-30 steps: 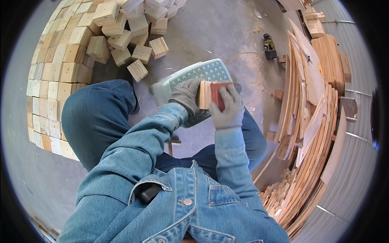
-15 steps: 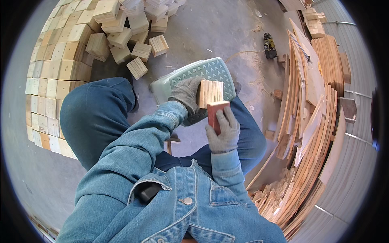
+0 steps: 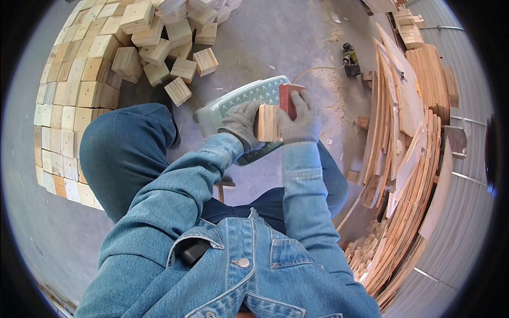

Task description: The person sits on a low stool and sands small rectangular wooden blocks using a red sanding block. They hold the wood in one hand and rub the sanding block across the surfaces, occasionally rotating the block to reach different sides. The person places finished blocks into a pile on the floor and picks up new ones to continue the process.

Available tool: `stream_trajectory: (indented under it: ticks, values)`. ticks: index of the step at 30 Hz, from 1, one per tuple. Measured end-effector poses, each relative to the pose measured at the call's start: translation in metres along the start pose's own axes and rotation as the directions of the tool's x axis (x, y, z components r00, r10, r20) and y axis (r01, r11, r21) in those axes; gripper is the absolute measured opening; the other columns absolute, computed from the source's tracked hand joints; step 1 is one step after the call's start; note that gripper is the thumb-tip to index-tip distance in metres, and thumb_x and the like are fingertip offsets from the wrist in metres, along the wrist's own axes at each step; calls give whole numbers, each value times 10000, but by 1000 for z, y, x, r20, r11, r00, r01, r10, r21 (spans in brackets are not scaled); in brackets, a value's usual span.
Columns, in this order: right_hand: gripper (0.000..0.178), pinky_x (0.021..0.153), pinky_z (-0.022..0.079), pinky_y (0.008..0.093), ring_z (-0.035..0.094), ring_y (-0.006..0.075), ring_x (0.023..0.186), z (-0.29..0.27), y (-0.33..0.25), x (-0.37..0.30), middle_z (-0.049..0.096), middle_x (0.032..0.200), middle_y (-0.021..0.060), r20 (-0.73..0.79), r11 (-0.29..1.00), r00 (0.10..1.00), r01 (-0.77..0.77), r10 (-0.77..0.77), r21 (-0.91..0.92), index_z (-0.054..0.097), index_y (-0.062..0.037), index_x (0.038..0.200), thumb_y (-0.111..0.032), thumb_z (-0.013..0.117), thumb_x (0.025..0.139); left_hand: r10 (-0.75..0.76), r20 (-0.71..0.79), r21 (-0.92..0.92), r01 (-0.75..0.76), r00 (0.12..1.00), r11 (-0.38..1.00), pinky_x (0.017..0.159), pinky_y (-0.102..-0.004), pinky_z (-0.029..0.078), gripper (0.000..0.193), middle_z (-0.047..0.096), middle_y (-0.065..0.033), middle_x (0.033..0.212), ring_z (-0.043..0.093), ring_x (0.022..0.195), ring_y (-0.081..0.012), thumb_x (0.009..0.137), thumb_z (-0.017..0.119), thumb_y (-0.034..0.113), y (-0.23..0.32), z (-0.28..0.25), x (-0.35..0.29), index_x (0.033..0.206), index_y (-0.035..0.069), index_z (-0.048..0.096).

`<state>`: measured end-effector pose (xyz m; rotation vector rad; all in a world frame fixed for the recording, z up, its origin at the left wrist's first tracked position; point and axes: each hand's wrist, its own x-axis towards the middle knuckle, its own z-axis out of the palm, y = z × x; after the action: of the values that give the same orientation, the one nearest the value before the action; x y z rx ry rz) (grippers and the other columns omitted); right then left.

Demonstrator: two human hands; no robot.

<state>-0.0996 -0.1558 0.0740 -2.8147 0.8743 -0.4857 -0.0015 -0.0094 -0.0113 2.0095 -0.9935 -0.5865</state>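
My gloved left hand [image 3: 241, 126] is closed around the left side of a squared wooden block [image 3: 269, 123], its layered grain facing up. The block is held over a pale green plastic stool [image 3: 210, 114] with a patterned top. In my gloved right hand [image 3: 300, 123] is a red-brown sanding block [image 3: 287, 99], the fingers wrapped over its right side. That hand sits right beside the wooden block, with the sanding block reaching past its far right corner. The grips' undersides are hidden.
A neat stack of wooden blocks [image 3: 71, 93] stands at the left, with a loose heap of blocks [image 3: 172, 45] beyond it. A cordless drill [image 3: 350, 59] rests on the floor at the far right. Long boards and plywood strips [image 3: 411, 196] lean along the corrugated wall [image 3: 466, 212].
My right hand has moved the sanding block away from me, from the wooden block's near right corner to beyond its far right corner. My left hand keeps its hold almost in place.
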Motion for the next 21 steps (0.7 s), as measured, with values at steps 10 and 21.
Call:
stream_trajectory:
  ticks: [10, 21]
  values:
    - [674, 1050, 514, 527, 636, 423, 1225, -46, -9, -134, 609, 1480, 235, 28, 991, 994, 102, -104, 84, 704, -52, 1362, -174, 895, 727, -17, 21, 0, 17, 1000, 1000, 1269, -496, 348, 1062, 554, -193, 1501, 498, 1450, -402, 668, 913, 559, -5, 4, 1, 1543, 149, 473]
    - [601, 1120, 510, 512, 634, 434, 1278, 10, 21, -3, 617, 1497, 212, -32, 996, 999, -17, 19, 84, 750, -72, 1308, -220, 885, 742, -25, 74, 16, 24, 997, 1000, 1268, -465, 362, 1052, 556, -179, 1496, 510, 1441, -381, 662, 920, 554, 0, -1, 5, 1531, 150, 488]
